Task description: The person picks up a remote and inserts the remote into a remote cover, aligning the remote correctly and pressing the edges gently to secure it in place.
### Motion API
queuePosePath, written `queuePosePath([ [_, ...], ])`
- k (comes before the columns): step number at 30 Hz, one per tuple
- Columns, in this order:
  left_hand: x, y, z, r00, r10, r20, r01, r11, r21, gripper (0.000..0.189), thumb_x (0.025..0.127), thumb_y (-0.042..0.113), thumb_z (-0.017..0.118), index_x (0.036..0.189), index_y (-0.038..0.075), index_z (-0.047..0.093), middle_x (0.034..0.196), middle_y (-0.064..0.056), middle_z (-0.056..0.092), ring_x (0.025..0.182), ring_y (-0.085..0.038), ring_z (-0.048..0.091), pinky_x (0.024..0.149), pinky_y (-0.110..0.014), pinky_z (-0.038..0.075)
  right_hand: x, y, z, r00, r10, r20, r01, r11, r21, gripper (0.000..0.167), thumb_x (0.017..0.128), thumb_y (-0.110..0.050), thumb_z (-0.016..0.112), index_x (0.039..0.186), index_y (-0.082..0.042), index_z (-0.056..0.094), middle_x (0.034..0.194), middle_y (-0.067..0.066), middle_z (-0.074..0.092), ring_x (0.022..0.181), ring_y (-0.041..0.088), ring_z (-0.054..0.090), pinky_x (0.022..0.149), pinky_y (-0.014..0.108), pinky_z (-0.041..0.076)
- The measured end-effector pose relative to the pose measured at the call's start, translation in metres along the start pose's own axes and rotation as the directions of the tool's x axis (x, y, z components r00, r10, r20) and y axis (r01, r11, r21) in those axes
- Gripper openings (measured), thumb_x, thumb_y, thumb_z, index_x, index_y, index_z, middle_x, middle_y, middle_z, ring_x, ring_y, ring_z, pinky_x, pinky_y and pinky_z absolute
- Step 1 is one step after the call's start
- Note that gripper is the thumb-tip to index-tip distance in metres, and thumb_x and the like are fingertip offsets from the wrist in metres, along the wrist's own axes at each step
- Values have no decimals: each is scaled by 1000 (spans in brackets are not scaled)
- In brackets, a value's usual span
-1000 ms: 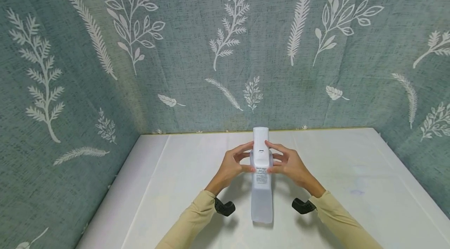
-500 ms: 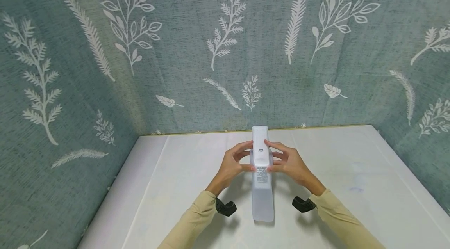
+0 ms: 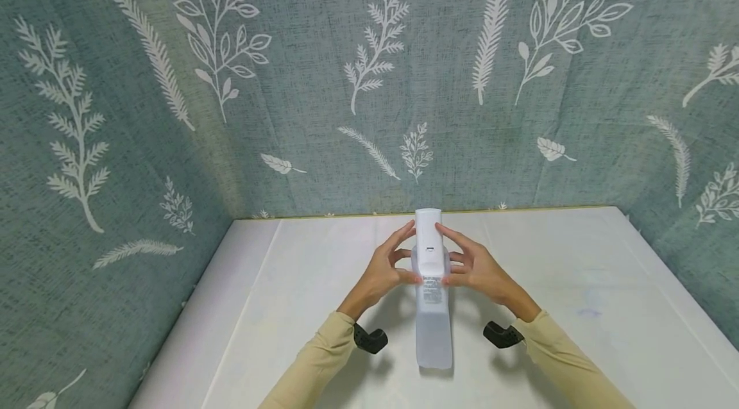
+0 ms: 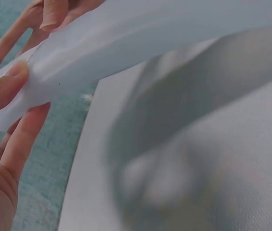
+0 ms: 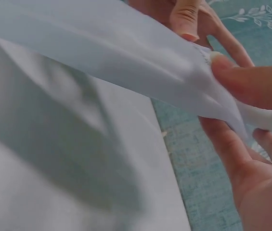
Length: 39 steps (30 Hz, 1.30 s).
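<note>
A long white plastic device (image 3: 428,325) with a frosted lower body is held over the table between two hands. It has a small port (image 3: 430,249) in its narrow upper part and a printed label (image 3: 432,290) below that. From the left side, my left hand (image 3: 378,273) grips it between thumb and fingers. My right hand (image 3: 480,271) mirrors that grip on the other side. Both thumbs lie beside the label, with the index fingers up along the narrow part. The left wrist view shows the smooth body (image 4: 126,48) slanting away from the fingers; its far side is hidden.
A white table (image 3: 288,313) lies under the hands, bearing their shadows. Green cloth (image 3: 312,101) with white leaf prints stands behind it and along both sides. Each wrist carries a black mount (image 3: 371,340) close over the table.
Both index fingers have slid slightly up along the narrow part of the device. The grip and the device stay nearly where they were; the head view shifts a little.
</note>
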<state>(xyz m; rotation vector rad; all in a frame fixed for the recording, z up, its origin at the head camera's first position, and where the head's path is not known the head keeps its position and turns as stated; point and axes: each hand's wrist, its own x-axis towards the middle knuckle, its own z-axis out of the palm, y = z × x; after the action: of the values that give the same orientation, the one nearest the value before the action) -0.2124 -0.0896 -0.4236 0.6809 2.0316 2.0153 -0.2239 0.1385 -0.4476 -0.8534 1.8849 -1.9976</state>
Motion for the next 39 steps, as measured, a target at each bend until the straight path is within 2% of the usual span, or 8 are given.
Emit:
queuePosePath([
  [6, 1, 1, 2, 999, 5, 39, -5, 1000, 6, 98, 70, -20, 69, 151, 14, 25, 151, -11, 29, 114, -32, 51, 76, -32, 55, -1, -2, -6, 999, 31, 33, -31, 999, -18, 97, 74, 9, 74, 152, -14, 21, 157, 11, 9, 125, 43, 42, 84, 40, 53],
  [13, 3, -3, 3, 997, -5, 76, 5, 1000, -11, 100, 71, -17, 71, 151, 15, 22, 153, -9, 27, 118, -31, 49, 79, -36, 54, -3, -2, -7, 998, 58, -20, -59, 998, -32, 96, 72, 7, 76, 151, -15, 26, 157, 7, 14, 124, 42, 44, 82, 40, 54],
  [19, 9, -23, 0, 999, 25, 46, -24, 999, -31, 103, 68, -19, 73, 150, 26, 28, 151, -4, 31, 119, -30, 50, 78, -39, 55, -3, -3, -8, 999, 36, -20, -37, 999, -34, 96, 72, 8, 76, 151, -13, 26, 157, 9, 14, 123, 45, 44, 81, 41, 54],
  [21, 10, -26, 1, 999, 36, 32, -35, 999, -35, 103, 67, -19, 73, 149, 28, 30, 150, -2, 33, 117, -30, 51, 77, -39, 55, -3, -3, -9, 999, 34, -16, -35, 999, -35, 96, 72, 8, 76, 151, -13, 26, 157, 10, 14, 123, 45, 44, 81, 40, 54],
  [26, 10, -28, 3, 998, 62, 7, -61, 997, -46, 102, 65, -20, 73, 148, 25, 33, 149, -6, 35, 115, -31, 53, 76, -40, 56, -3, -4, -11, 1000, 30, -5, -30, 999, -31, 96, 72, 9, 76, 151, -11, 25, 156, 12, 14, 122, 45, 44, 81, 40, 54],
  [33, 11, -28, 3, 999, 45, -20, -46, 997, -54, 102, 64, -20, 74, 147, 25, 36, 147, -5, 38, 114, -29, 54, 76, -38, 55, -3, -5, -12, 999, 36, -7, -36, 999, -24, 95, 72, 10, 75, 150, -11, 26, 156, 12, 15, 122, 44, 46, 80, 40, 54],
  [39, 14, -29, 4, 999, 30, -17, -31, 998, -63, 101, 64, -20, 74, 145, 28, 38, 147, -3, 38, 115, -30, 54, 77, -38, 55, -4, -5, -13, 999, 40, -22, -41, 999, -35, 94, 72, 10, 75, 150, -10, 27, 156, 13, 16, 121, 45, 46, 80, 39, 55],
])
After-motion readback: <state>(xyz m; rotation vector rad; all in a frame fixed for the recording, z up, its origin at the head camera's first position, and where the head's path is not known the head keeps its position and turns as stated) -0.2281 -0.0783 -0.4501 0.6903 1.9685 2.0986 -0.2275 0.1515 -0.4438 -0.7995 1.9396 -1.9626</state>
